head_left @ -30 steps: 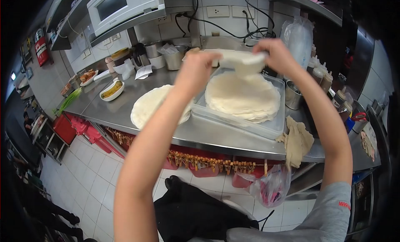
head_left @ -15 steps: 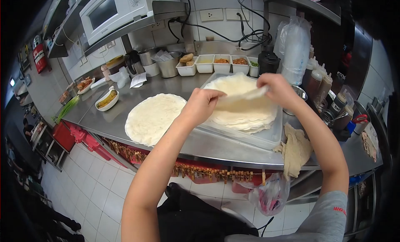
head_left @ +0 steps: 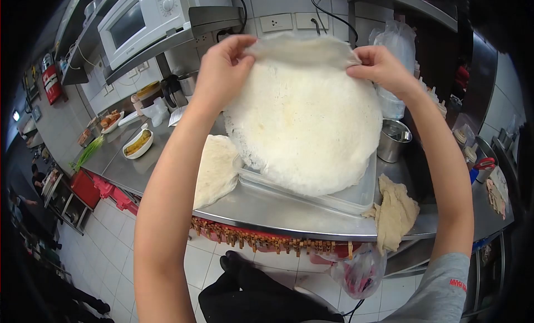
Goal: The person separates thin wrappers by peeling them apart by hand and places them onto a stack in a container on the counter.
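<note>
A thin round flatbread (head_left: 306, 122) hangs upright between my hands, its top edge folded over. My left hand (head_left: 225, 70) pinches the upper left of this edge. Its upper right is gripped between the thumb and fingers of my right hand (head_left: 381, 70). Behind and below the raised sheet lies a clear plastic tray (head_left: 364, 192); the stack in it is hidden. Another round flatbread (head_left: 214, 173) rests flat on the steel counter (head_left: 289, 220), left of the tray and partly covered by my left forearm.
A metal pot (head_left: 394, 145) and a beige cloth (head_left: 396, 211) are right of the tray. On the left stand a white dish of pickles (head_left: 139, 145) and spring onions (head_left: 89, 151). A microwave (head_left: 142, 22) sits on a shelf above. Wooden clothespins (head_left: 267, 240) line the counter's front.
Both hands have risen, lifting a flatbread from the stack in the tray until it hangs spread out. My left hand has moved left, widening the gap between the hands.
</note>
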The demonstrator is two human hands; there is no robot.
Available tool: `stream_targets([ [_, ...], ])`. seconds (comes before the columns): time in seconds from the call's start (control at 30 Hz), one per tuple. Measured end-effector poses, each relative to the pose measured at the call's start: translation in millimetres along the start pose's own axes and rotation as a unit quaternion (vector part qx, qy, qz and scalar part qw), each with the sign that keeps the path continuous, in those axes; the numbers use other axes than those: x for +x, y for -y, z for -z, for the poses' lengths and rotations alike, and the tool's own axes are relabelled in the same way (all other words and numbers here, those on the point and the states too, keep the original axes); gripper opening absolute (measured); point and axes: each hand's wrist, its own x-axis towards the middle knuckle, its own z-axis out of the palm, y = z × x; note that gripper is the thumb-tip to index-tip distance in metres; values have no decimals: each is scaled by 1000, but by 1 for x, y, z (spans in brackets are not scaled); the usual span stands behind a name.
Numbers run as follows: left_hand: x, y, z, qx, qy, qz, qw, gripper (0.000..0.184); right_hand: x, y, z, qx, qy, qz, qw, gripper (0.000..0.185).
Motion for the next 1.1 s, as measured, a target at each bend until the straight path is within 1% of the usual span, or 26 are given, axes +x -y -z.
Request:
stream_targets([
  [0.03,0,15,-7,33,5,8,999,28,6,-8,-2,-22,17,-19,999,15],
  [0.07,-1,21,-14,31,-26,8,999,22,12,-16,-2,-29,0,-11,1000,11],
  [0.17,5,17,-21,0,-91,3,996,20,32,-29,-2,-94,-125,92,983,19],
  [0.2,7,14,-23,-34,-104,-18,994,18,36,-31,-1,-81,-138,153,975,20],
  [0.3,-14,18,-25,-25,-51,-18,998,18,26,-36,2,-106,-78,132,982,15],
  [0.4,-71,24,-33,28,95,48,994,20,-8,-51,-10,-179,67,65,979,13],
  [0.43,-92,28,-37,42,125,19,991,18,-25,-43,-20,-238,103,33,965,11],
  [0.47,-109,29,-41,55,155,-10,986,17,-34,-60,-29,-240,143,54,959,11],
  [0.5,-121,25,-44,56,180,17,982,17,-44,-60,-38,-264,207,34,941,10],
  [0.53,-131,22,-47,56,205,45,976,17,-53,-54,-45,-291,253,-14,923,12],
  [0.57,-135,17,-48,56,230,73,969,17,-55,-56,-52,-322,275,-5,906,14],
  [0.6,-131,13,-47,41,224,80,970,16,-54,-55,-54,-347,277,-5,896,14],
  [0.63,-127,9,-44,49,245,93,964,16,-53,-52,-55,-373,278,-6,885,14],
  [0.7,-116,-6,-36,67,283,118,950,16,-47,-40,-48,-359,339,-47,869,18],
  [0.73,-117,-5,-35,69,325,115,936,19,-44,-34,-45,-351,368,-66,858,20],
  [0.8,-119,0,-37,75,408,108,903,25,-37,-25,-45,-353,411,-74,837,28],
  [0.83,-119,1,-40,67,386,94,915,30,-33,-22,-47,-354,432,-78,826,32],
  [0.9,-121,-1,-53,48,342,68,936,41,-17,-9,-61,-413,375,-29,830,40],
  [0.93,-117,1,-59,-9,358,111,927,47,-5,-11,-71,-371,341,-16,864,38],
  [1.0,-103,8,-74,-121,384,195,895,61,19,-42,-101,-273,266,23,924,39],
  [1.03,-104,8,-86,-17,398,175,900,68,25,-56,-118,-287,261,14,922,42],
  [1.1,-109,7,-109,192,412,132,881,82,30,-80,-149,-313,250,-3,916,51],
])
